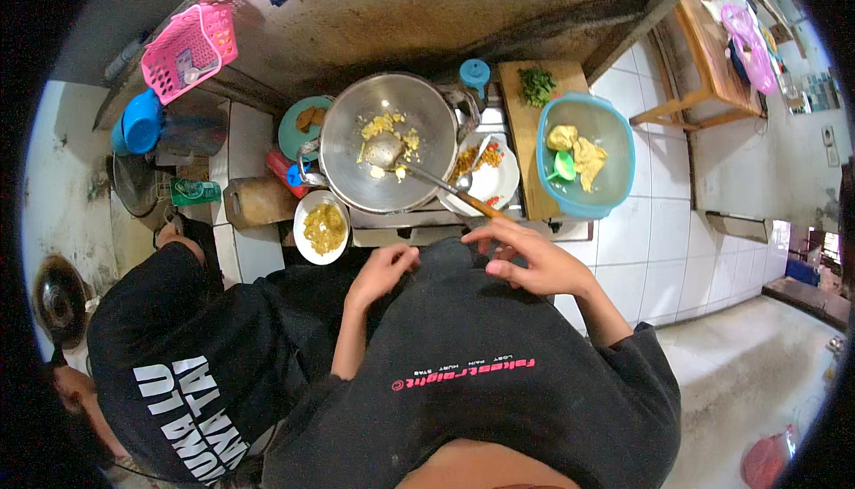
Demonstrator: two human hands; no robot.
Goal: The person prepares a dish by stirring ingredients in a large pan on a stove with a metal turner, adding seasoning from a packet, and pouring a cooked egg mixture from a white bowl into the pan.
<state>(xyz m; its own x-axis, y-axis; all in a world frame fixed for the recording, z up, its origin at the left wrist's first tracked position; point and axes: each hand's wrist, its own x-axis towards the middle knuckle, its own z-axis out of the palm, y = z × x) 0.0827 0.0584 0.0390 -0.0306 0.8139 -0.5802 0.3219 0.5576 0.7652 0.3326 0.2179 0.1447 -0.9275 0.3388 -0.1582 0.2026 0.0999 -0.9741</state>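
Note:
My right hand is just below the wooden handle end of a metal spatula, fingers apart; whether it touches the handle is unclear. The spatula's slotted head rests in a large metal wok among yellow chopped pieces of food. My left hand hovers at the front of my black shirt, thumb and fingers bent close together; I cannot tell whether they pinch anything. Between it and the wok lies a white bowl of yellowish food. Right of the wok, a white plate carries a spoon and brown food.
A blue plastic basin with yellow dough-like lumps and a green scoop stands on a wooden board beside leafy greens. Left are a teal plate, a wooden block and a pink basket. Another person in black is close on my left.

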